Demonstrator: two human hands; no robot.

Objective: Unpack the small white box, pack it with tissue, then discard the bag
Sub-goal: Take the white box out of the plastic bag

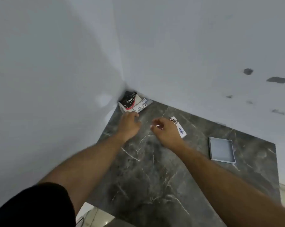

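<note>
— Box unpacked yet?
— Its tray (222, 149) lies empty on the tabletop (155, 169). Tissue pack (133, 102) waits in the corner, left hand (128, 124) loosely open beside it.
— Right hand (167, 133)?
— Fingers pinching something small; can't tell what.

The setting is a plain indoor room, most likely a home or small office corner. A dark grey marble-pattern tabletop (155, 169) with white veins is set into a corner of two bare white painted walls (187, 46). The right-hand wall carries several dark scuff marks (277, 79). Pale glossy floor tiles (92, 213) show below the table edge.
</note>
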